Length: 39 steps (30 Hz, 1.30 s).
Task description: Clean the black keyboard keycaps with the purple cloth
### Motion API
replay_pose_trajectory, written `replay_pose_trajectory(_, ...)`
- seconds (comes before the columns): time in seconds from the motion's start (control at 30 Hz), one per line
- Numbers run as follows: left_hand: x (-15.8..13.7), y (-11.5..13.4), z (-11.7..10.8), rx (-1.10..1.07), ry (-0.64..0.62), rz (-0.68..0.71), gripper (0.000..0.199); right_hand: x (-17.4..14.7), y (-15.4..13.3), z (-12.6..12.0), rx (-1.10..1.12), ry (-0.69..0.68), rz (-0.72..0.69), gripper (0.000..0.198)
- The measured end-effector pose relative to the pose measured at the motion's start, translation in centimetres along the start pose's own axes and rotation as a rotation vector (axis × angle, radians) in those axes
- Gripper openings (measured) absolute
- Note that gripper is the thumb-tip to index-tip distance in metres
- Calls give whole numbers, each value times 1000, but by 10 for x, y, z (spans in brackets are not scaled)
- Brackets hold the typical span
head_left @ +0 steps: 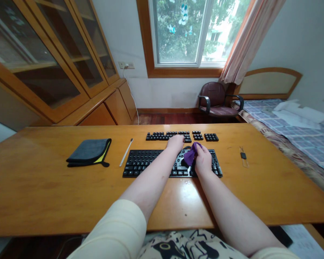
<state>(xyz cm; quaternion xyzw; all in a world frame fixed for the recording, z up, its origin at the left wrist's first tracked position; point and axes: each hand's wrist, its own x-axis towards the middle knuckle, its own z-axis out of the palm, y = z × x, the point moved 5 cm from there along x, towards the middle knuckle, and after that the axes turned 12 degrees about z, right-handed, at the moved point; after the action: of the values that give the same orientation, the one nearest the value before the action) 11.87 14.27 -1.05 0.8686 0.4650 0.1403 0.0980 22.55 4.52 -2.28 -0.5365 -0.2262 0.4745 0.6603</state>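
A black keyboard [143, 163] lies on the desk, and part of its right side shows a bare base where keycaps are off. Behind it, loose black keycaps [211, 137] are laid out in groups. My left hand [175, 142] reaches over the keyboard to these keycaps, its fingers curled together at their front edge; whatever is between the fingertips is too small to make out. In my right hand [203, 160] a purple cloth [190, 156] is bunched between the fingers, hanging over the bare part of the keyboard.
Left of the keyboard lie a thin white brush [126, 152] and a folded grey cloth [89, 150] with black edging. A small tool with wire loops [243, 155] rests at the right. Beyond the desk [43, 194] stand a chair [214, 94] and a bed [294, 122].
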Motion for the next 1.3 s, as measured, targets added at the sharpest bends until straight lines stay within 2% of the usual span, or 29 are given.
replay_pose_trajectory(0.17, -7, 6, -20, -31, 89, 23, 12, -2, -2, 2, -45, -33, -2, 28)
replay_pose_trajectory(0.3, -40, 12, -49, -100, 203, 68, 11, -6, -2, 8, -82, -113, 16, 28)
replay_pose_trajectory(0.37, -68, 15, -62, -293, 341, 144, 5, -9, -1, 12, -107, -180, 24, 28)
replay_pose_trajectory(0.4, -82, 15, -65, -384, 367, 158, 4, -11, 0, 15, -122, -217, 25, 28)
replay_pose_trajectory(0.5, -119, 7, -61, -682, 416, 112, 4, -18, 2, 23, -182, -337, 13, 27)
replay_pose_trajectory(0.6, -138, -2, -51, -1004, 528, 48, 10, -24, 2, 28, -264, -429, -30, 22)
replay_pose_trajectory(0.77, -139, -2, -39, -1175, 615, 12, 14, -33, 3, 32, -324, -566, -56, 26)
replay_pose_trajectory(0.9, -137, 4, -33, -1237, 610, -11, 15, -37, 2, 32, -389, -610, -176, 30)
replay_pose_trajectory(1.07, -140, 3, -32, -1167, 578, -74, 15, -40, -4, 32, -443, -568, -255, 31)
replay_pose_trajectory(1.3, -139, 6, -27, -1298, 543, -152, 15, -41, -9, 30, -396, -499, -241, 19)
